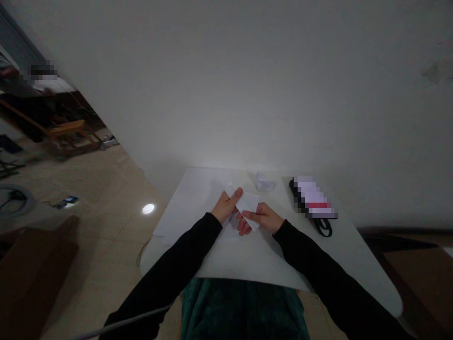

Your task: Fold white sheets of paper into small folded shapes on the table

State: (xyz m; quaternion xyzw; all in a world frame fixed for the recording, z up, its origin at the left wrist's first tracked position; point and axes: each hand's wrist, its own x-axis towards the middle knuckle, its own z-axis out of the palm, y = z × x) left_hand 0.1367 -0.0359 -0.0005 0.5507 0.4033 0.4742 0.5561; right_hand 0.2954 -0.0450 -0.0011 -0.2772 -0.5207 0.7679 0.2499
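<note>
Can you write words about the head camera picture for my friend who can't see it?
The left hand and right hand pinch a piece of white paper over a white table. A small folded paper and a blurred packet with a black strap lie farther along the table.

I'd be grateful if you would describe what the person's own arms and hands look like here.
The left hand and right hand are bare, with no gloves. The left sleeve and right sleeve are long and black, covering the arms down to the wrists.
</note>
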